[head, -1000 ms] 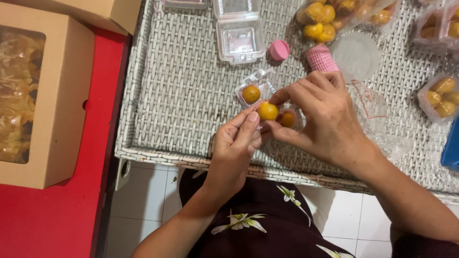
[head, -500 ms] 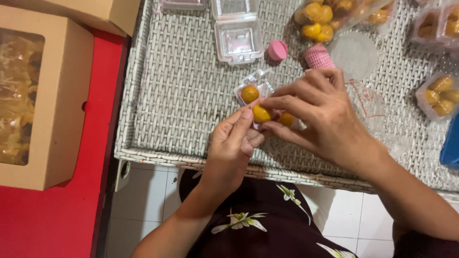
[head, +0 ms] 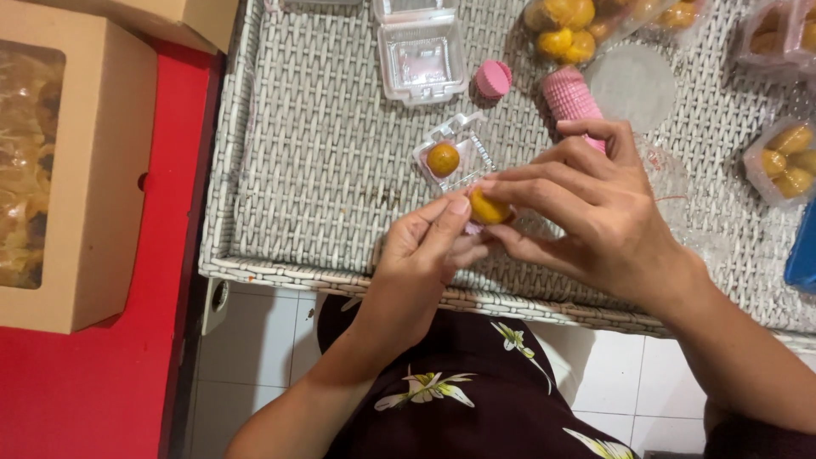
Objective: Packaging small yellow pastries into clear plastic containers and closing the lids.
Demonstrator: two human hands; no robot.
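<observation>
Yellow ball (head: 488, 207) lower, between hands (head: 510, 229).

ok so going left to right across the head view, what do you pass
brown window box → red surface → white wicker tray → left hand → yellow ball held between both hands' fingers → right hand → clear tub of yellow pieces

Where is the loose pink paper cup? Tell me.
Head view, upper middle of the wicker tray: the pink paper cup lies between the empty clear box and the pink cup stack.
</observation>
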